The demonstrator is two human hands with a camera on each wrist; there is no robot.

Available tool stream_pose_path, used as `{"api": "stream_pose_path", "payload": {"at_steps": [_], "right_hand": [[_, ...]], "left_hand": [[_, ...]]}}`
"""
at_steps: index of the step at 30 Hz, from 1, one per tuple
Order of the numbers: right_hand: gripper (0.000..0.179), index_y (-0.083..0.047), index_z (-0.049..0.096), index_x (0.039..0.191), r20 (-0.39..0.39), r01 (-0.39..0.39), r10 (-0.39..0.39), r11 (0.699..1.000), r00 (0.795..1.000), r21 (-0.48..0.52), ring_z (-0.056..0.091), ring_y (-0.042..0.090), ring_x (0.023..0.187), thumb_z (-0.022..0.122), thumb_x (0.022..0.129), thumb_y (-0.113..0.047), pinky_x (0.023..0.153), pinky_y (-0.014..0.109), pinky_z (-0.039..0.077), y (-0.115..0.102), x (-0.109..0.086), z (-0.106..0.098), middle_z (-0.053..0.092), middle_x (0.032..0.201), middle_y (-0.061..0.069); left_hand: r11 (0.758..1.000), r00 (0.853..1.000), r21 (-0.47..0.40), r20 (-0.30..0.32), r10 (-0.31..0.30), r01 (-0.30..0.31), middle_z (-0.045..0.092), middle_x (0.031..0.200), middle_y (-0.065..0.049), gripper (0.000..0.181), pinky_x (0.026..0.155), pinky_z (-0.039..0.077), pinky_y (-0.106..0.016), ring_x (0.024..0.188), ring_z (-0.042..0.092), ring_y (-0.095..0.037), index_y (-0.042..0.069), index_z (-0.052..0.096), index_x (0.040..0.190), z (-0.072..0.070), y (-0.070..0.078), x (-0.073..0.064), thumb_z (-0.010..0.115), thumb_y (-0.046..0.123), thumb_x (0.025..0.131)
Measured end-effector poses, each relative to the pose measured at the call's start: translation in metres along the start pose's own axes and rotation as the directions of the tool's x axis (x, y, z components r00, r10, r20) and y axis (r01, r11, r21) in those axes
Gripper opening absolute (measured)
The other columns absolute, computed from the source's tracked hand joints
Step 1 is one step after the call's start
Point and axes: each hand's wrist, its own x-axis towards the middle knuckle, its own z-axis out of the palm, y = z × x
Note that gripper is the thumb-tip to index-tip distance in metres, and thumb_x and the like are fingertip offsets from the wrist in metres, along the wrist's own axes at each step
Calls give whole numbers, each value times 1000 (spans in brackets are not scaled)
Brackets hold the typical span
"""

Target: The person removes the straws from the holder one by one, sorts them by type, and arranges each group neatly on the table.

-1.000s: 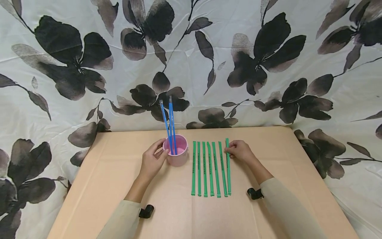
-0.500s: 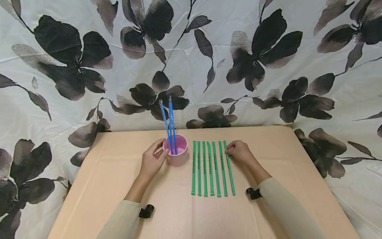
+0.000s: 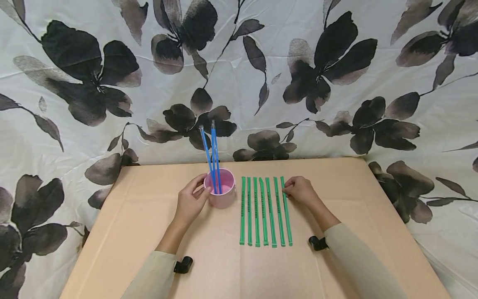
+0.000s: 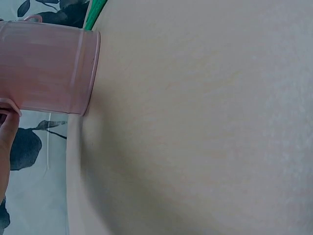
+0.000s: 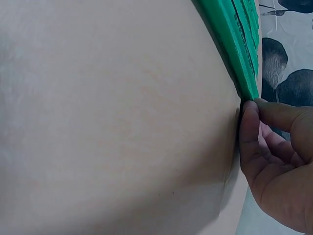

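Observation:
A small pink bucket (image 3: 223, 200) stands near the back of the table, with several thin blue sticks (image 3: 213, 162) leaning in it. My left hand (image 3: 191, 199) grips the bucket's left side, thumb at the rim; the left wrist view catches only part of that hand (image 4: 6, 142) beside the bucket (image 4: 44, 68). To the right lies a row of green wrapped straws (image 3: 263, 211) with black print, side by side. The rightmost green wrapped straw (image 3: 287, 220) has its far end pinched between thumb and finger of my right hand (image 3: 300, 189). The right wrist view shows this pinch (image 5: 276, 147) closely.
A tan covered table (image 3: 149, 224) lies under everything, its far edge meeting a white cloth (image 3: 239, 70) printed with dark flowers. A black band camera (image 3: 183, 264) sits at the left wrist and another black camera (image 3: 318, 242) at the right.
My right hand has drawn the rightmost straw slightly nearer; its near end swung right, away from its neighbour, then a little back left. My left hand and the bucket have stayed in place.

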Motion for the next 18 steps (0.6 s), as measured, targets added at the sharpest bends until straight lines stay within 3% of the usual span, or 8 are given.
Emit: {"api": "stream_pose_path", "payload": {"at_steps": [10, 18], "right_hand": [[15, 2, 68, 101, 5, -7, 7, 1000, 1000, 10, 68, 15, 66, 72, 96, -11, 58, 22, 58, -2, -4, -1, 72, 78, 9], [15, 4, 66, 104, 25, -5, 4, 1000, 1000, 28, 68, 17, 67, 68, 98, -10, 60, 25, 58, -2, -9, -5, 71, 81, 10]], "left_hand": [[1000, 1000, -1, 20, 5, -5, 61, 136, -33, 45, 107, 55, -47, 128, 60, -47, -14, 56, 137, -3, 33, -3, 69, -4, 95], [1000, 1000, -13, 26, 3, -3, 60, 136, -34, 45, 108, 54, -48, 129, 58, -49, -13, 56, 138, -5, 31, -2, 69, -3, 96]]}}
